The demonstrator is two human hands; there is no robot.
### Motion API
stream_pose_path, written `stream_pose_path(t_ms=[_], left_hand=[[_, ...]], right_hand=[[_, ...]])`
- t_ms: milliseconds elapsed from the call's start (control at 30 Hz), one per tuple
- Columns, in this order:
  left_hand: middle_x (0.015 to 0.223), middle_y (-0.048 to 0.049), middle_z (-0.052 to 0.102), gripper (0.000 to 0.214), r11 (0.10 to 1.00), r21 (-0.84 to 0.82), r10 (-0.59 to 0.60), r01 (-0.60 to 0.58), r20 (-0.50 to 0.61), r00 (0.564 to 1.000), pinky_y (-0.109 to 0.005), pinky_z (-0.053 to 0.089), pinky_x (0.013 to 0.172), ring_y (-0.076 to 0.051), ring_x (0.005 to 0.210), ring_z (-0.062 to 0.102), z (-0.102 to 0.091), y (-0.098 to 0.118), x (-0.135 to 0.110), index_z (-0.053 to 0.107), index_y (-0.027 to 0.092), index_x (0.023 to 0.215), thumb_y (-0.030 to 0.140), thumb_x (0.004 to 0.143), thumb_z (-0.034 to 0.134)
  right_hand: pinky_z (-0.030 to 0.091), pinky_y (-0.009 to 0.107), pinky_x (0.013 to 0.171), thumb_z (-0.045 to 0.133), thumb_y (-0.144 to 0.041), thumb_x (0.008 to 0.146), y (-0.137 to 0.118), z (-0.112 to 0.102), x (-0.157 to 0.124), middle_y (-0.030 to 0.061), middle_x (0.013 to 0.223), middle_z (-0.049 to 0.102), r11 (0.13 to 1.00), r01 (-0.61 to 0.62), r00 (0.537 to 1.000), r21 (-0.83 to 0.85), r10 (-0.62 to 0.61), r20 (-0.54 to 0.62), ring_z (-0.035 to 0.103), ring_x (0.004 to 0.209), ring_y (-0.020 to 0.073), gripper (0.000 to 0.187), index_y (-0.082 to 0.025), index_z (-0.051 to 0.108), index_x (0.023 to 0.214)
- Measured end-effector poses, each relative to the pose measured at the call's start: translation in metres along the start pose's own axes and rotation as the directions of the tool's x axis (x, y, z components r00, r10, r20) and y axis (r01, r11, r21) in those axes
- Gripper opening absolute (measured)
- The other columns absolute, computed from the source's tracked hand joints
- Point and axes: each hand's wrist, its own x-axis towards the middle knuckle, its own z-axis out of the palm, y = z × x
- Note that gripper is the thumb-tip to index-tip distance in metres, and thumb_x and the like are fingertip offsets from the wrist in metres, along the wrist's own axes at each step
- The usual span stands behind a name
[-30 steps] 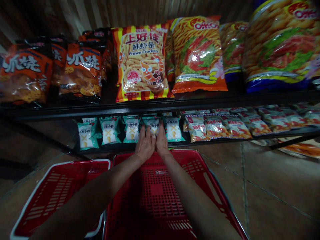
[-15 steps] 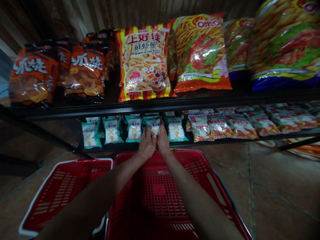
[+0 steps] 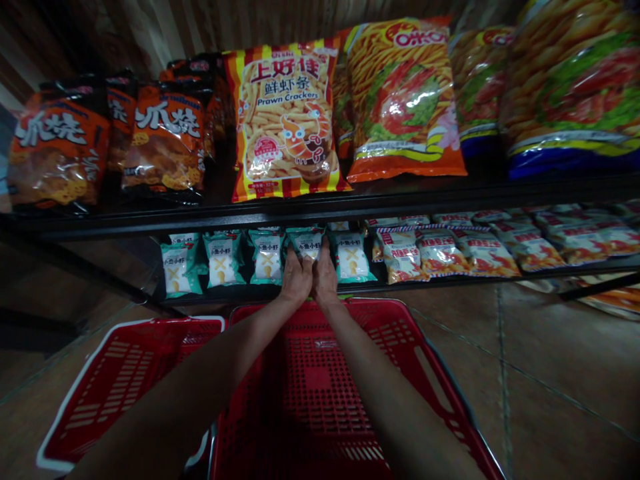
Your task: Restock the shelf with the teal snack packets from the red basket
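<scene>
Both my hands are at the lower shelf, one on each side of a small teal-and-white snack bag [image 3: 307, 244] in the front row. My left hand [image 3: 297, 275] grips its left edge and my right hand [image 3: 325, 272] its right edge, with the wrists close together. The bag stands upright among matching ones: a teal snack bag [image 3: 267, 257] just to the left and another teal snack bag [image 3: 351, 257] just to the right. My fingers cover its lower part.
Below my arms sits a large red basket [image 3: 317, 379]; a smaller red basket with a white rim [image 3: 127, 373] is at its left. The upper shelf edge [image 3: 280, 212] runs above my hands, bearing a prawn crackers bag [image 3: 287, 120] and other large bags. Red-and-white snack bags [image 3: 445, 252] line the lower shelf's right.
The view has shifted slightly. My hands stay around the same teal-and-white snack bag, which stands in nearly the same place in the row.
</scene>
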Motion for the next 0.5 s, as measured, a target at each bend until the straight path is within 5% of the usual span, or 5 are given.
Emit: stream_pose_path(t_ms=[200,500], left_hand=[[0.149,-0.0192,0.034,0.061,0.999,0.021,0.027,-0.027,0.014,1.0,-0.041,0.023,0.116,-0.025,0.14,0.029,0.001,-0.009,0.001,0.023,0.008,0.144,0.027,0.089,0.039],[0.153,-0.0176,0.027,0.067,0.998,-0.003,0.065,-0.065,0.033,0.997,-0.038,0.021,0.117,-0.023,0.142,0.024,0.007,-0.011,0.011,0.014,0.008,0.147,0.028,0.089,0.041]], right_hand=[[0.045,0.045,0.096,0.041,-0.043,0.089,0.007,0.006,-0.002,0.019,0.136,0.046,0.999,0.039,0.999,0.015,-0.039,-0.025,0.049,0.123,0.031,0.071,-0.013,0.015,0.148],[0.043,0.044,0.098,0.042,-0.041,0.087,0.004,0.005,0.001,0.0178,0.138,0.046,0.998,-0.056,0.998,0.019,0.056,0.022,0.049,0.123,0.03,0.071,-0.014,0.016,0.148]])
